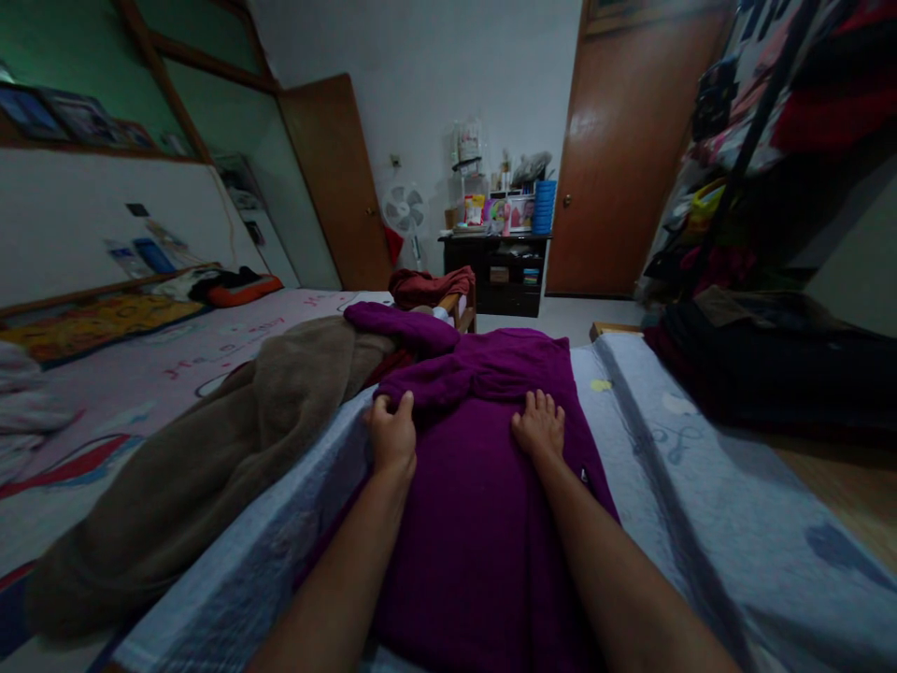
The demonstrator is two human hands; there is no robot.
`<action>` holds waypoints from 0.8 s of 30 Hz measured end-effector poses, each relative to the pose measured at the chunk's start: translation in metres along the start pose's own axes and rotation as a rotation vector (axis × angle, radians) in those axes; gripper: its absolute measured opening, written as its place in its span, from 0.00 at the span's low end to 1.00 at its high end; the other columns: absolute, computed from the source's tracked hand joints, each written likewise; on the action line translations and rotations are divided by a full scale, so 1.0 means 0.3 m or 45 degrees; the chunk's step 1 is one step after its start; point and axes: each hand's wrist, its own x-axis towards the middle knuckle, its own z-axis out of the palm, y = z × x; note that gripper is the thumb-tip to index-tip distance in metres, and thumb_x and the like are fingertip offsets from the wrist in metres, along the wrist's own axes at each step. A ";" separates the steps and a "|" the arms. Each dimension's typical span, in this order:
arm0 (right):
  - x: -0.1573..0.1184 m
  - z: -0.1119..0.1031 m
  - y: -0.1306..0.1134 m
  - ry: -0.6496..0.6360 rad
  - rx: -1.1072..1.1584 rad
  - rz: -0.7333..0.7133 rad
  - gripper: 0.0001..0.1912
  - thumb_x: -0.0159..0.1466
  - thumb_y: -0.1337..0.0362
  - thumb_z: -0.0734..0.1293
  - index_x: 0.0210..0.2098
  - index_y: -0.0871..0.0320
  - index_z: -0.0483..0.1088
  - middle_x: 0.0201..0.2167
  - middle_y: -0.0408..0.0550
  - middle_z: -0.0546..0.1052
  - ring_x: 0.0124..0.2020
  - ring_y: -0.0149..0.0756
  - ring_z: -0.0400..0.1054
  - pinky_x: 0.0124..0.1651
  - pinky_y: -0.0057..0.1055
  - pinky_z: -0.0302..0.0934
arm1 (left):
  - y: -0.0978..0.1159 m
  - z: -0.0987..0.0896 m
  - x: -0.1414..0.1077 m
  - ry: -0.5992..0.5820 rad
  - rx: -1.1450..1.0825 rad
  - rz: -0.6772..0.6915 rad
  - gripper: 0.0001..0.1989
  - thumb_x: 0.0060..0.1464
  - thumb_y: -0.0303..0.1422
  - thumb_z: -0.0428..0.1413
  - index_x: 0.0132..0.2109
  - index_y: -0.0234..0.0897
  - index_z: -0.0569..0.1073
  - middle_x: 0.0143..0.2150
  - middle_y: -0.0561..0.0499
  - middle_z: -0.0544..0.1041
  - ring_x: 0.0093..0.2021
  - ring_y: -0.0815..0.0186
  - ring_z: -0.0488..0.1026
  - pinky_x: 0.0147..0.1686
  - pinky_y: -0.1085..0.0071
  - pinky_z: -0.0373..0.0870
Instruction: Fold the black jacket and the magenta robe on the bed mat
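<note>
A purple long-sleeved garment point(476, 523) lies spread on a light blue patterned cover point(631, 439). Thumb and fingers of my left hand point(393, 432) pinch the end of one purple sleeve, which is folded across the garment's upper part. My right hand point(541, 425) rests on the fabric with its fingers spread, just below the folds. The other sleeve stretches out to the upper left, over a brown fleece garment point(245, 439).
Left of the cover is a bed with a pink patterned sheet point(231, 327). Dark folded clothes point(777, 355) are stacked at the right. Reddish cloth point(431, 285) lies beyond the purple garment. Farther back stand a black cabinet point(462, 271) and a white fan point(405, 210).
</note>
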 end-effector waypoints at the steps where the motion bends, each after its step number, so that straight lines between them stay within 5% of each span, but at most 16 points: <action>1: 0.000 0.002 0.000 0.003 0.003 -0.001 0.32 0.63 0.57 0.56 0.65 0.63 0.57 0.66 0.58 0.58 0.67 0.50 0.46 0.65 0.48 0.36 | 0.024 -0.005 0.016 0.062 0.095 0.119 0.09 0.49 0.38 0.59 0.36 0.39 0.70 0.44 0.50 0.71 0.48 0.61 0.70 0.52 0.63 0.67; 7: 0.000 0.002 0.000 -0.004 -0.001 0.023 0.35 0.63 0.59 0.57 0.68 0.61 0.49 0.66 0.58 0.57 0.67 0.47 0.46 0.65 0.47 0.36 | 0.184 -0.021 0.119 0.258 0.189 0.500 0.11 0.46 0.27 0.57 0.40 0.38 0.71 0.47 0.48 0.68 0.52 0.62 0.67 0.57 0.64 0.60; 12: -0.005 -0.011 0.002 -0.014 -0.023 -0.022 0.28 0.63 0.60 0.59 0.62 0.52 0.61 0.66 0.55 0.57 0.66 0.48 0.47 0.63 0.48 0.38 | 0.230 -0.002 0.197 0.089 -0.109 0.367 0.11 0.46 0.27 0.57 0.40 0.37 0.71 0.35 0.54 0.72 0.36 0.68 0.70 0.45 0.68 0.68; 18: 0.040 -0.072 -0.017 -0.133 -0.013 0.014 0.22 0.61 0.59 0.62 0.55 0.53 0.69 0.65 0.56 0.59 0.66 0.54 0.46 0.62 0.56 0.38 | 0.249 0.027 0.213 -0.045 -0.304 0.251 0.11 0.46 0.30 0.58 0.40 0.36 0.72 0.32 0.55 0.72 0.32 0.71 0.69 0.41 0.70 0.70; 21: 0.080 -0.102 -0.070 -0.012 0.073 -0.107 0.16 0.64 0.61 0.60 0.47 0.55 0.74 0.61 0.55 0.64 0.62 0.49 0.53 0.62 0.46 0.44 | 0.257 0.038 0.213 -0.085 -0.350 0.241 0.13 0.46 0.32 0.58 0.42 0.36 0.73 0.33 0.54 0.73 0.32 0.70 0.71 0.40 0.69 0.71; 24: 0.106 -0.091 -0.139 -0.084 0.254 -0.299 0.19 0.69 0.62 0.53 0.45 0.55 0.74 0.51 0.51 0.72 0.52 0.37 0.63 0.55 0.31 0.52 | 0.263 0.044 0.222 -0.071 -0.367 0.224 0.15 0.45 0.35 0.60 0.41 0.36 0.72 0.34 0.54 0.74 0.33 0.69 0.71 0.40 0.68 0.71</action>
